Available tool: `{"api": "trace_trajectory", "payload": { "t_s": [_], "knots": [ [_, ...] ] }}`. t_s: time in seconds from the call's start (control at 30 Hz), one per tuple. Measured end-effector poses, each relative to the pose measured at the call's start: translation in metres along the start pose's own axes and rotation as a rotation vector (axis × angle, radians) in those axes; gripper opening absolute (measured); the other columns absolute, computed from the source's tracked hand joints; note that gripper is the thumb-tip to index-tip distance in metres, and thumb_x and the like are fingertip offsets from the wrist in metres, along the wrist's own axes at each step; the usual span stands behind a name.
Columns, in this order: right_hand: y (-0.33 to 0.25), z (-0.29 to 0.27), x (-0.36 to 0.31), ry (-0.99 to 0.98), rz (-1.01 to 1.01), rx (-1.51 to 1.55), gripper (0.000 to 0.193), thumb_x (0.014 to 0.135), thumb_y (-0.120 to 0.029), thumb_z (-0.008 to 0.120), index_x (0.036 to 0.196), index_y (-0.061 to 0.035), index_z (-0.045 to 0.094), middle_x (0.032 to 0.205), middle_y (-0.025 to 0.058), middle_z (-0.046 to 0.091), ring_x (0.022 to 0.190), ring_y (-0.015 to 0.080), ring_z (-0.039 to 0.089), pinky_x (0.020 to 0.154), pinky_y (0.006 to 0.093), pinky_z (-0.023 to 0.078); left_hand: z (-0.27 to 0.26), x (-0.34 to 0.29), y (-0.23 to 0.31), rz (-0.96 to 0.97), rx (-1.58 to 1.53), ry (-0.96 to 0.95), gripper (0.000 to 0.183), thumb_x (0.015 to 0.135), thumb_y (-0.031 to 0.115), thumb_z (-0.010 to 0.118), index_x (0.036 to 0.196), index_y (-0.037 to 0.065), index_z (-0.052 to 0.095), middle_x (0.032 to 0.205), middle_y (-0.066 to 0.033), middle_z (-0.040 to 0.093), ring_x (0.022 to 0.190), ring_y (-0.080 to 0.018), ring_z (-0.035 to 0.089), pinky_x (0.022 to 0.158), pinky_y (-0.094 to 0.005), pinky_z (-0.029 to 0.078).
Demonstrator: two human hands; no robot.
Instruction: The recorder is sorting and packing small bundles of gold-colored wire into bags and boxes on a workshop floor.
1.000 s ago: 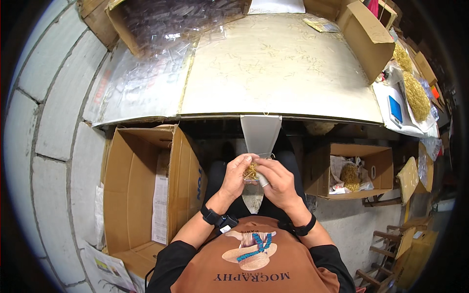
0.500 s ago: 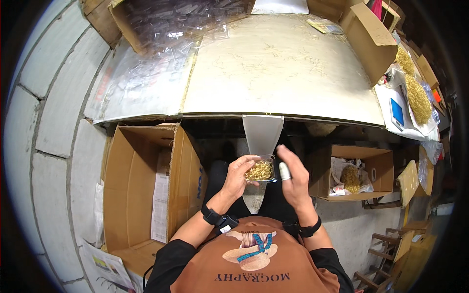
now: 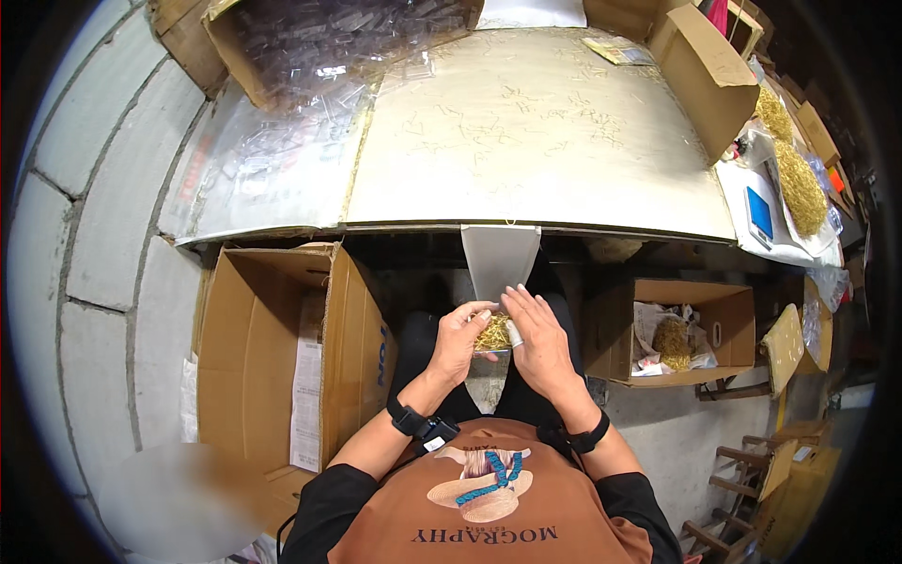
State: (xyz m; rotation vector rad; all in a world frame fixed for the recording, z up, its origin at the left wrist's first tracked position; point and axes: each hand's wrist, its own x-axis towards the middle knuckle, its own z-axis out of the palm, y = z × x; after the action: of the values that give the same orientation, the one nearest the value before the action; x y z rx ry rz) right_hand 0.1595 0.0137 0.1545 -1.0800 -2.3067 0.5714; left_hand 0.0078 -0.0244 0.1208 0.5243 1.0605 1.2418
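Observation:
A small clear plastic box (image 3: 492,332), filled with thin gold-coloured metal pieces, is held over my lap. My left hand (image 3: 456,343) grips its left side, thumb on the near rim and fingers around and below. From the right, my right hand (image 3: 540,346) lies against the box with its fingers stretched out and together, covering the right part. A white wrap (image 3: 514,333) sits on my right thumb. Just beyond the hands, a grey-white chute (image 3: 501,258) slopes down from the table edge.
The pale table (image 3: 536,141) carries scattered gold pieces, with a heap of clear plastic boxes (image 3: 348,56) at its far left. A big cardboard carton (image 3: 254,357) stands at left, a smaller carton (image 3: 695,369) at right. A blue-screened scale (image 3: 759,216) lies near golden bundles (image 3: 801,188).
My right hand has moved left from beside the box onto its right part. The gold pieces look flatter in the box. My left hand keeps its hold.

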Motion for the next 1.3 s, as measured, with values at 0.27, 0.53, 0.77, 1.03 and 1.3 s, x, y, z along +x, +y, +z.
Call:
{"api": "trace_trajectory", "payload": {
  "t_s": [0.27, 0.53, 0.77, 1.03, 1.3],
  "knots": [
    [-0.03, -0.009, 0.035, -0.126, -0.182, -0.22, 0.056, 0.089, -0.035, 0.048, 0.139, -0.0118, 0.036, 0.142, 0.0129, 0.038, 0.136, 0.0295, 0.027, 0.11, 0.0523, 0.017, -0.008, 0.001, -0.012, 0.007, -0.335, -0.083, 0.038, 0.098, 0.032, 0.039, 0.124, 0.006, 0.048, 0.101, -0.0085, 0.063, 0.085, -0.018, 0.065, 0.068, -0.04, 0.058],
    [-0.021, 0.011, 0.037, -0.266, -0.197, -0.359, 0.063, 0.09, -0.052, 0.04, 0.141, -0.016, 0.033, 0.145, 0.011, 0.033, 0.137, 0.0332, 0.024, 0.105, 0.0638, 0.013, -0.02, -0.002, -0.008, -0.128, -0.425, -0.206, 0.07, 0.095, 0.058, 0.024, 0.123, -0.002, 0.047, 0.109, -0.013, 0.062, 0.094, -0.023, 0.064, 0.084, -0.0373, 0.052],
    [-0.008, 0.005, 0.042, -0.21, -0.087, -0.372, 0.063, 0.089, -0.049, 0.044, 0.14, -0.0127, 0.035, 0.141, 0.014, 0.039, 0.135, 0.0351, 0.026, 0.104, 0.0641, 0.017, -0.008, -0.003, 0.003, -0.082, -0.424, -0.263, 0.072, 0.094, 0.059, 0.021, 0.121, -0.002, 0.047, 0.111, -0.0148, 0.061, 0.098, -0.0252, 0.063, 0.082, -0.0405, 0.053],
    [-0.031, 0.008, 0.042, -0.309, -0.218, -0.338, 0.061, 0.089, -0.05, 0.042, 0.142, -0.0193, 0.033, 0.146, 0.0097, 0.032, 0.138, 0.0306, 0.021, 0.107, 0.0609, 0.013, 0.004, -0.006, 0.006, -0.066, -0.586, -0.078, 0.07, 0.094, 0.059, 0.025, 0.132, 0.002, 0.042, 0.129, -0.0111, 0.052, 0.117, -0.0263, 0.051, 0.1, -0.0427, 0.04],
    [-0.033, 0.009, 0.047, -0.114, -0.187, -0.05, 0.051, 0.087, -0.025, 0.055, 0.134, -0.0111, 0.043, 0.139, 0.0121, 0.042, 0.134, 0.0303, 0.031, 0.109, 0.0529, 0.02, -0.004, -0.007, 0.013, -0.106, -0.459, -0.078, 0.065, 0.094, 0.057, 0.029, 0.129, 0.004, 0.044, 0.12, -0.0091, 0.057, 0.106, -0.0193, 0.058, 0.087, -0.0359, 0.05]
  ]
}}
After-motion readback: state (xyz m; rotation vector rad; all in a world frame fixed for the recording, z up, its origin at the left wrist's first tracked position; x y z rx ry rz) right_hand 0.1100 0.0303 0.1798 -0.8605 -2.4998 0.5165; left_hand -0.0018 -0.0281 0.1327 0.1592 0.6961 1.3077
